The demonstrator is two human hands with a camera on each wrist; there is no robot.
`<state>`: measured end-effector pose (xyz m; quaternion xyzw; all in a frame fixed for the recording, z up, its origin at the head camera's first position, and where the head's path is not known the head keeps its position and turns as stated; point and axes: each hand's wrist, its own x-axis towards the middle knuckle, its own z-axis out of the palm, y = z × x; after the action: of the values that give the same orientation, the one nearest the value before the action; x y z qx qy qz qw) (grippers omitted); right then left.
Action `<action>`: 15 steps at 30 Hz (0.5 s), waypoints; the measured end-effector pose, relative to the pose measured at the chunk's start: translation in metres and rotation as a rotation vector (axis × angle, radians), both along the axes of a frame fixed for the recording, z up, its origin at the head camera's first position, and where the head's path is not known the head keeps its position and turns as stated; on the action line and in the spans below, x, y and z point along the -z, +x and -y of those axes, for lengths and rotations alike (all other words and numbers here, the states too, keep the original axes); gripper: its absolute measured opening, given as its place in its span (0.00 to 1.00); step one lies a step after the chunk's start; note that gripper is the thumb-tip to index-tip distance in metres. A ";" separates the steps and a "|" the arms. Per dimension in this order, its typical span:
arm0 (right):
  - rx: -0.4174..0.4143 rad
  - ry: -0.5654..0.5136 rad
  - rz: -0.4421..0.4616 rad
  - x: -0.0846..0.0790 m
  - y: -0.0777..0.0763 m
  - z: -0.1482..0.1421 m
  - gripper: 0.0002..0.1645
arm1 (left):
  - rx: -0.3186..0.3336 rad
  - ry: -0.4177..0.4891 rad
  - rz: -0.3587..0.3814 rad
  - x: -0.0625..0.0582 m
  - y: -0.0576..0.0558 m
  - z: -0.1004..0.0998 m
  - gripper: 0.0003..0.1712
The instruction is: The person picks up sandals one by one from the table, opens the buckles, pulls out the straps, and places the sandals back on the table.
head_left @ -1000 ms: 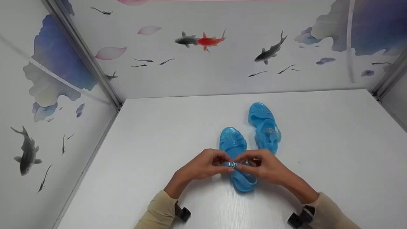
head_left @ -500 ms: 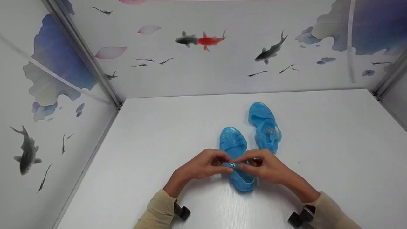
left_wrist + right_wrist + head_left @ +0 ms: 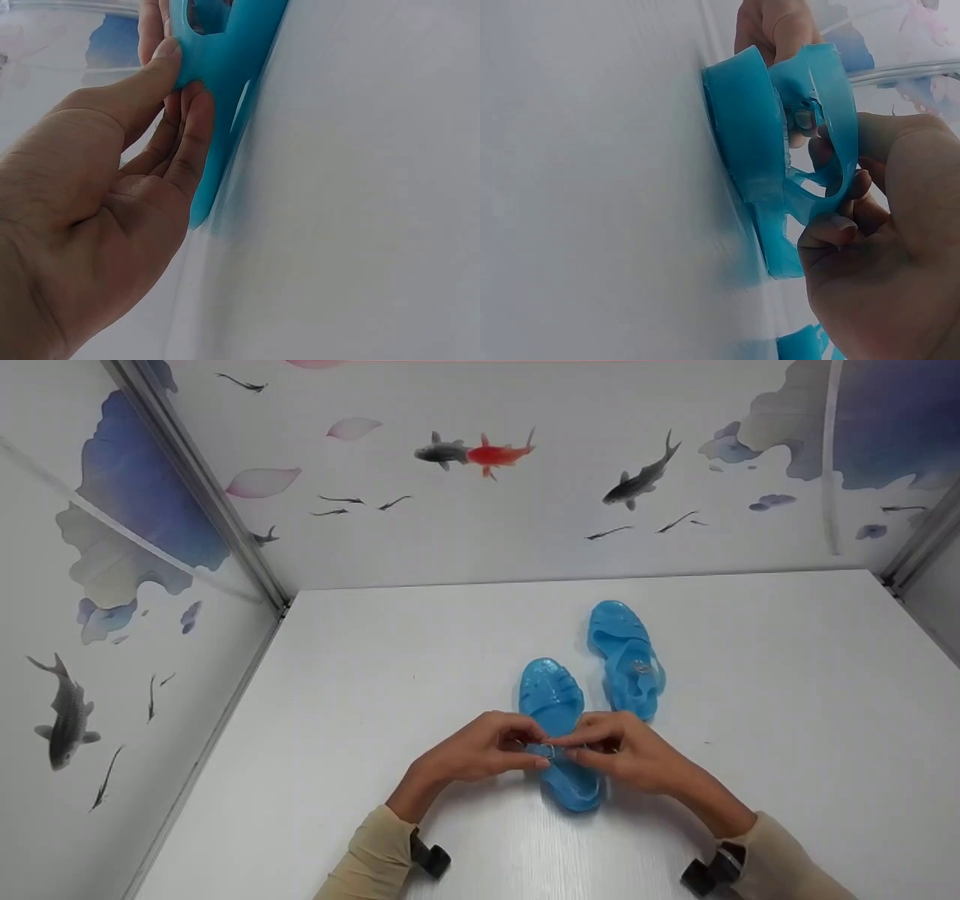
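A glossy blue jelly sandal (image 3: 551, 690) lies on the table in the head view, toe pointing away from me. Across its ankle part runs a strap with a small metal buckle (image 3: 550, 751). My left hand (image 3: 484, 750) pinches the buckle end of the strap from the left, thumb below and fingers above. From the right, my right hand (image 3: 626, 746) pinches the strap beside the buckle, its index finger stretched over toward the left fingertips. The right wrist view shows the sandal's heel (image 3: 742, 127) and the strap from behind. The fingers partly hide the buckle.
A matching blue sandal (image 3: 619, 626) with its own buckle lies beyond and to the right of my right hand. The white table (image 3: 360, 660) meets a back wall (image 3: 480, 540) and a left wall (image 3: 45, 607), both printed with fish and petals.
My right thumb has shifted slightly right, away from the buckle, and the right index finger reaches straighter across it. The left hand stays nearly still. Both sandals lie where they were.
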<state>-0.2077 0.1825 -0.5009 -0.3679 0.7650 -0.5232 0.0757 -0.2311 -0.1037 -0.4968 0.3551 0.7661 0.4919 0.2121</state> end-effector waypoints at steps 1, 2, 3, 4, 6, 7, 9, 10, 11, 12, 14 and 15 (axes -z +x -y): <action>0.000 0.002 -0.001 0.000 0.000 0.000 0.16 | 0.000 0.000 0.002 0.000 0.000 0.000 0.12; 0.000 0.003 -0.004 0.000 0.000 0.000 0.16 | 0.000 0.000 0.003 0.000 0.000 0.000 0.12; 0.000 0.002 -0.008 0.000 0.000 0.000 0.17 | 0.001 0.000 0.003 0.000 0.000 0.000 0.12; 0.000 0.003 -0.012 0.000 0.000 0.000 0.17 | 0.003 0.002 0.000 0.000 0.000 0.000 0.12; -0.003 -0.003 -0.024 0.000 0.000 0.001 0.17 | 0.006 0.004 -0.004 -0.001 0.001 0.000 0.12; -0.005 -0.006 -0.029 0.000 0.001 0.001 0.17 | 0.008 0.005 -0.007 -0.001 0.001 0.000 0.12; -0.013 -0.015 -0.040 0.000 0.001 0.002 0.17 | 0.012 0.005 -0.013 -0.001 0.001 0.000 0.12; -0.019 -0.019 -0.045 0.000 0.001 0.002 0.18 | 0.014 0.004 -0.014 -0.001 0.001 0.000 0.12; -0.026 -0.025 -0.050 -0.001 0.002 0.002 0.18 | 0.016 0.004 -0.013 -0.001 0.001 0.000 0.12; -0.031 -0.029 -0.053 -0.001 0.002 0.003 0.18 | 0.018 0.005 -0.012 -0.001 0.001 0.000 0.12; -0.046 -0.039 -0.060 -0.001 0.002 0.003 0.19 | 0.022 0.007 -0.013 0.000 0.001 -0.001 0.12; -0.052 -0.041 -0.060 -0.001 0.002 0.003 0.20 | 0.025 0.010 -0.013 0.000 0.001 -0.001 0.12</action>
<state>-0.2057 0.1791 -0.5001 -0.4047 0.7463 -0.5253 0.0585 -0.2304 -0.1029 -0.4970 0.3687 0.7605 0.4909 0.2114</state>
